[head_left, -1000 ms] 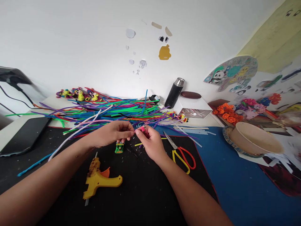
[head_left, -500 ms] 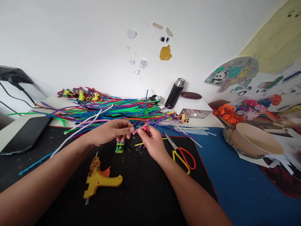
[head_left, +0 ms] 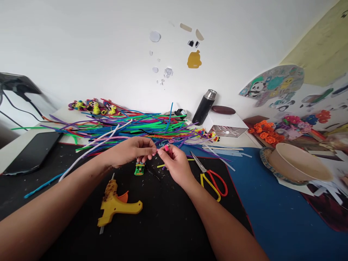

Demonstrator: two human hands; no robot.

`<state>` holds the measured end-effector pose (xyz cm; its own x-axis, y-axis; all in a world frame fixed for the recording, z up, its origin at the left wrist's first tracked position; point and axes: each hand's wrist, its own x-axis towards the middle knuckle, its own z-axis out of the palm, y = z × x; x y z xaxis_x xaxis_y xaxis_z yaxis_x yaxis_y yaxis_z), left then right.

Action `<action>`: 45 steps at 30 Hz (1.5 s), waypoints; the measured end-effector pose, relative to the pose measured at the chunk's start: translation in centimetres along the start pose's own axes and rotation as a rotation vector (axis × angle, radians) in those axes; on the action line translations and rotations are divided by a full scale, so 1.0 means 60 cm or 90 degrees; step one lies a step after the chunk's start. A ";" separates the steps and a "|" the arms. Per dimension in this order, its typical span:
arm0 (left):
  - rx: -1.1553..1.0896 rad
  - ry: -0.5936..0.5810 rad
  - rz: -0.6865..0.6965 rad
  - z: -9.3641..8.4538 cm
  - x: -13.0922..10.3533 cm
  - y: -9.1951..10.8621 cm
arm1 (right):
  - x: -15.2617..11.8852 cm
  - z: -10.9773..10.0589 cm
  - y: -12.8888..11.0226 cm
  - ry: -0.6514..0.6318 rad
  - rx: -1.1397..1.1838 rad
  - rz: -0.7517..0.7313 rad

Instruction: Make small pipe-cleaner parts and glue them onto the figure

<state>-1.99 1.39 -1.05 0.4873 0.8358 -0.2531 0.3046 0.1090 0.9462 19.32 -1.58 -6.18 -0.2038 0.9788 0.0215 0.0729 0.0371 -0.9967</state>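
Note:
Over the black mat [head_left: 152, 232], my left hand [head_left: 141, 149] pinches one end of a short pink pipe cleaner piece [head_left: 155, 152]. The thumb and forefinger of my right hand [head_left: 176, 163] meet its other end. Tucked in the curled fingers of that same hand is what looks like a pink lighter [head_left: 170, 152], mostly hidden. Below my left hand lies a small green and yellow toy-like piece [head_left: 139, 169]. A yellow glue gun [head_left: 116, 206] rests on its side nearer to me. Scissors [head_left: 210, 177] with red and yellow handles lie partly open right of my right hand.
Behind my hands spreads a heap of colored pipe cleaners [head_left: 141, 127]. A phone [head_left: 32, 152] lies at left. Farther back stand a black thermos [head_left: 204, 107] and a white box [head_left: 231, 125]. At right are a bowl [head_left: 301, 163] and orange pipe cleaner flowers [head_left: 263, 131].
My two hands have come slightly closer together around the pink piece, so less of it shows between them. The whole view has shifted a little; the tools lie as before.

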 end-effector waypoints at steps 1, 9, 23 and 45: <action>-0.012 0.003 -0.002 0.001 0.000 0.000 | 0.000 0.000 -0.001 -0.001 -0.001 -0.007; -0.072 0.003 -0.017 0.009 0.001 0.002 | -0.002 0.002 -0.003 0.002 -0.040 -0.036; -0.075 0.064 0.000 -0.003 0.003 0.001 | 0.001 -0.006 -0.004 0.025 -0.070 -0.058; -0.189 0.118 0.036 -0.052 -0.012 0.017 | 0.044 0.016 -0.038 -0.178 -0.720 -0.160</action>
<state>-4.58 2.61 0.75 0.3317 0.9254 -0.1836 0.0171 0.1887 0.9819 17.66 0.74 -3.92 -0.5311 0.8459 0.0492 0.7909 0.5157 -0.3295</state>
